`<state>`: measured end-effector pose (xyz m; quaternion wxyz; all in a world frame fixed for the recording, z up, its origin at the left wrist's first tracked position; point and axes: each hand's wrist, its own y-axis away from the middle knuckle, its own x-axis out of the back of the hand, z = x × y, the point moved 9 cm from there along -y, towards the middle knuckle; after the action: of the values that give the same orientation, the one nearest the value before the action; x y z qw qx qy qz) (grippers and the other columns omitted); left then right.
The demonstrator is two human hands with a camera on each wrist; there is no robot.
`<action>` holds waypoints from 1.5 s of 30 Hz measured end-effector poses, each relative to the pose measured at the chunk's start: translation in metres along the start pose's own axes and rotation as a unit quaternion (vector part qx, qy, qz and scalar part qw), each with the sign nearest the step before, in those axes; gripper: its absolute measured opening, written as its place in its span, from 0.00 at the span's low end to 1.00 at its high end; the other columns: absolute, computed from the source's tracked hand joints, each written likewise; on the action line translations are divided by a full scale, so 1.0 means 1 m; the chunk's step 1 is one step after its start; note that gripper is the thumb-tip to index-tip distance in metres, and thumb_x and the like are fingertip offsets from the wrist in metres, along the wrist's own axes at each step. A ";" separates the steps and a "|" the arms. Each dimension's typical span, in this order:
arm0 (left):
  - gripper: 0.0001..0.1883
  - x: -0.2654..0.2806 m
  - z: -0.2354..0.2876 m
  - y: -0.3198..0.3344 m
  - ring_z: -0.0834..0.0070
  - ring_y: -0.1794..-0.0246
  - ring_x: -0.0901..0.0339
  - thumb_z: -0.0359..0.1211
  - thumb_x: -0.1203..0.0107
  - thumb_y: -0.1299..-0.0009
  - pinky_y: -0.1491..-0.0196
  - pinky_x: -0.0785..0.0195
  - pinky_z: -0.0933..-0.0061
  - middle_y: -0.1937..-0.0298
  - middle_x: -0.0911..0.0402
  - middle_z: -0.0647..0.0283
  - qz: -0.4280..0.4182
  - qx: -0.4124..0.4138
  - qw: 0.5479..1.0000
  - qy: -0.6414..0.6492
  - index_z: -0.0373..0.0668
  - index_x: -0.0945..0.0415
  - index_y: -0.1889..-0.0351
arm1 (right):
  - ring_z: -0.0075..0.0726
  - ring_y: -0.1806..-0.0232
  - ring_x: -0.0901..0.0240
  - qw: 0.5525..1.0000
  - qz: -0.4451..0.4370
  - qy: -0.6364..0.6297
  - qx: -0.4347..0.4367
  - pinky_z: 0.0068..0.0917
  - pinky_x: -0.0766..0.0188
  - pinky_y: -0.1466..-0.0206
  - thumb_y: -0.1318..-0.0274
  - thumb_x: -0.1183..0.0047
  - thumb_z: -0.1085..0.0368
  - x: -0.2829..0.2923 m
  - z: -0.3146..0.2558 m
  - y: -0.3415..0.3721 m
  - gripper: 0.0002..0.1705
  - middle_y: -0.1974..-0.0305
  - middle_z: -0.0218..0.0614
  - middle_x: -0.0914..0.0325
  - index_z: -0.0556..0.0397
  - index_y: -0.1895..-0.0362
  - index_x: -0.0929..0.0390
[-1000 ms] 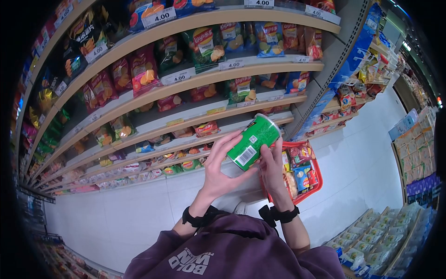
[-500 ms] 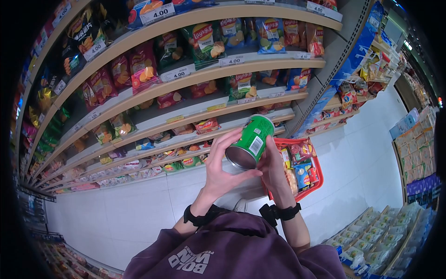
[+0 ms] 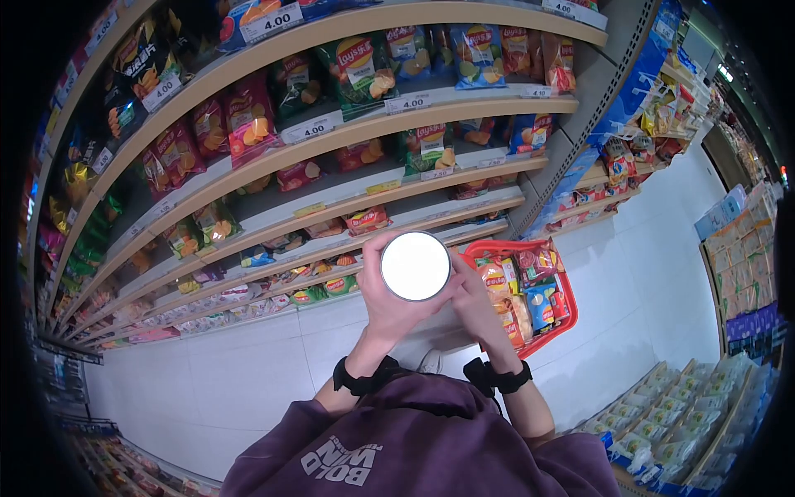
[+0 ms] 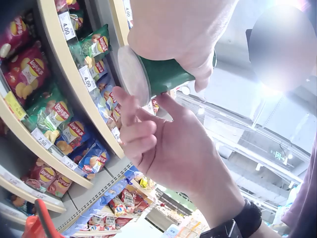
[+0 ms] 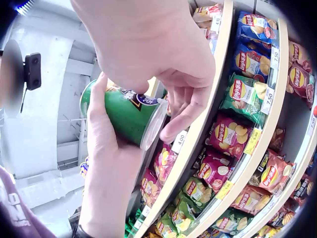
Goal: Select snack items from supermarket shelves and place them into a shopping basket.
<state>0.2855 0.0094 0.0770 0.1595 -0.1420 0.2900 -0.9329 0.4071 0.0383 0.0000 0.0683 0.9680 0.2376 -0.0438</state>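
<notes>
A short green snack can (image 5: 130, 118) is held up in front of the shelves. In the head view its round metal-rimmed end (image 3: 416, 265) faces up and glares white. My left hand (image 3: 387, 313) grips the can, its thumb and fingers wrapped round the body. My right hand (image 3: 479, 308) is close against the can's other side. In the left wrist view the right thumb (image 4: 171, 105) touches the green wall, while the bent fingers (image 4: 136, 131) lie loosely beside the translucent lid (image 4: 133, 74). The lid is hidden in the head view.
Curved shelves (image 3: 356, 195) of chip bags and price tags fill the left and front. A red basket (image 3: 570, 311) with several snack packs stands on the floor (image 3: 646, 273) at my right. Displays of packaged goods (image 3: 675, 414) stand at the lower right.
The can has turned from showing its barcode side to showing its round end, and has moved slightly left. The right hand's thumb has left the barcode side; the left hand keeps its grip.
</notes>
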 end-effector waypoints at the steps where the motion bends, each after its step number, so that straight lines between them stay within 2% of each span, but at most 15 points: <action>1: 0.47 0.005 0.004 -0.001 0.67 0.53 0.20 0.40 0.20 0.53 0.50 0.27 0.69 0.54 0.21 0.57 0.036 -0.025 0.998 -0.042 0.38 0.40 0.40 | 0.34 0.42 0.29 0.998 0.012 -0.001 0.061 0.25 0.23 0.58 0.29 0.58 0.49 -0.004 -0.013 0.003 0.29 0.44 0.46 0.28 0.56 0.34 0.36; 2: 0.47 0.004 0.000 -0.002 0.67 0.51 0.20 0.40 0.21 0.52 0.48 0.28 0.68 0.52 0.22 0.57 0.044 -0.001 0.999 -0.009 0.37 0.40 0.39 | 0.36 0.39 0.31 0.992 0.024 -0.002 0.123 0.27 0.22 0.54 0.29 0.56 0.52 -0.004 -0.024 0.006 0.30 0.40 0.48 0.31 0.53 0.31 0.40; 3: 0.48 0.002 -0.004 -0.002 0.66 0.49 0.21 0.40 0.21 0.51 0.47 0.28 0.67 0.50 0.23 0.56 0.051 0.023 0.998 0.024 0.37 0.41 0.38 | 0.40 0.33 0.38 0.988 -0.007 0.062 0.143 0.37 0.30 0.38 0.30 0.54 0.58 -0.006 -0.020 0.004 0.34 0.34 0.47 0.39 0.47 0.26 0.50; 5: 0.48 -0.003 -0.005 -0.001 0.66 0.43 0.25 0.39 0.25 0.45 0.41 0.33 0.65 0.44 0.26 0.53 0.027 0.059 0.994 0.084 0.36 0.45 0.33 | 0.39 0.30 0.43 0.988 -0.001 0.017 0.151 0.38 0.40 0.32 0.31 0.53 0.58 -0.010 -0.014 0.006 0.34 0.33 0.46 0.40 0.48 0.26 0.49; 7: 0.47 -0.006 0.006 -0.003 0.65 0.42 0.26 0.38 0.28 0.43 0.40 0.34 0.64 0.43 0.27 0.52 0.001 0.043 0.994 0.096 0.35 0.47 0.31 | 0.36 0.27 0.50 0.988 -0.005 -0.022 0.154 0.36 0.50 0.27 0.29 0.54 0.55 -0.011 -0.015 0.006 0.36 0.30 0.43 0.44 0.51 0.25 0.52; 10: 0.43 -0.005 0.007 -0.004 0.64 0.43 0.26 0.38 0.30 0.43 0.43 0.33 0.66 0.41 0.28 0.50 -0.026 0.005 0.995 0.093 0.34 0.41 0.34 | 0.35 0.28 0.48 0.992 0.029 -0.075 0.094 0.32 0.50 0.27 0.27 0.60 0.47 0.000 -0.009 0.008 0.37 0.30 0.42 0.43 0.55 0.25 0.53; 12: 0.42 0.000 0.006 -0.005 0.64 0.45 0.26 0.39 0.28 0.46 0.45 0.33 0.68 0.41 0.28 0.51 -0.045 -0.033 0.998 0.014 0.33 0.36 0.37 | 0.35 0.29 0.46 0.988 0.007 -0.113 0.100 0.32 0.49 0.28 0.27 0.67 0.42 0.005 0.001 0.004 0.39 0.31 0.41 0.41 0.57 0.25 0.53; 13: 0.41 0.004 0.006 -0.006 0.66 0.48 0.26 0.42 0.26 0.50 0.49 0.32 0.69 0.44 0.27 0.52 -0.022 -0.039 0.999 0.023 0.33 0.31 0.41 | 0.34 0.30 0.45 0.986 -0.003 -0.132 0.103 0.31 0.48 0.28 0.27 0.70 0.40 0.006 0.004 0.002 0.41 0.31 0.41 0.40 0.57 0.25 0.53; 16: 0.41 0.006 0.018 -0.010 0.66 0.50 0.26 0.42 0.23 0.54 0.50 0.31 0.68 0.48 0.27 0.54 -0.026 -0.073 0.997 0.024 0.34 0.30 0.44 | 0.34 0.32 0.41 0.983 -0.012 -0.152 0.103 0.33 0.44 0.30 0.28 0.74 0.37 -0.005 -0.008 0.007 0.42 0.33 0.40 0.37 0.58 0.26 0.49; 19: 0.41 0.007 0.036 -0.009 0.63 0.50 0.25 0.41 0.22 0.56 0.51 0.29 0.66 0.50 0.27 0.54 -0.015 -0.135 0.991 -0.004 0.35 0.29 0.46 | 0.34 0.33 0.38 0.977 0.004 -0.201 0.069 0.33 0.41 0.32 0.28 0.72 0.37 -0.004 0.008 0.007 0.40 0.35 0.39 0.36 0.56 0.28 0.46; 22: 0.43 0.006 0.044 -0.002 0.60 0.43 0.31 0.37 0.21 0.58 0.41 0.36 0.61 0.45 0.30 0.53 -0.028 -0.167 0.985 -0.017 0.36 0.33 0.44 | 0.34 0.35 0.36 0.975 0.019 -0.198 0.100 0.34 0.39 0.33 0.28 0.69 0.40 -0.003 0.000 0.012 0.37 0.36 0.39 0.35 0.55 0.30 0.44; 36: 0.48 0.008 0.030 -0.001 0.60 0.40 0.31 0.36 0.25 0.56 0.37 0.39 0.60 0.41 0.33 0.50 -0.031 -0.143 0.989 0.005 0.33 0.40 0.37 | 0.27 0.45 0.35 0.988 0.031 -0.054 0.139 0.27 0.39 0.41 0.28 0.73 0.37 0.003 -0.017 0.009 0.37 0.45 0.36 0.31 0.56 0.35 0.39; 40: 0.53 0.007 0.018 -0.002 0.62 0.37 0.32 0.41 0.23 0.54 0.35 0.38 0.62 0.37 0.36 0.50 -0.025 -0.063 0.997 0.048 0.33 0.43 0.33 | 0.28 0.41 0.35 0.978 0.031 -0.084 0.190 0.27 0.38 0.39 0.33 0.52 0.48 0.000 -0.027 0.011 0.34 0.42 0.37 0.33 0.56 0.32 0.41; 42: 0.54 0.007 0.012 -0.002 0.64 0.35 0.33 0.44 0.22 0.53 0.35 0.37 0.63 0.35 0.37 0.51 -0.011 -0.011 0.994 0.112 0.33 0.44 0.33 | 0.29 0.39 0.36 0.976 -0.004 -0.066 0.208 0.26 0.38 0.39 0.39 0.41 0.57 -0.010 -0.041 0.015 0.37 0.40 0.37 0.34 0.55 0.31 0.41; 45: 0.53 0.008 -0.003 0.002 0.67 0.42 0.27 0.49 0.23 0.50 0.40 0.33 0.66 0.42 0.29 0.54 -0.012 0.001 0.991 0.131 0.34 0.44 0.35 | 0.29 0.39 0.35 0.982 -0.025 -0.017 0.187 0.26 0.37 0.39 0.49 0.33 0.67 -0.012 -0.027 0.011 0.44 0.39 0.36 0.34 0.52 0.30 0.43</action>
<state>0.2773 0.0067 0.0749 0.1089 -0.0222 0.3060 -0.9455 0.4031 0.0272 0.0293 -0.1113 0.9566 0.2478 -0.1059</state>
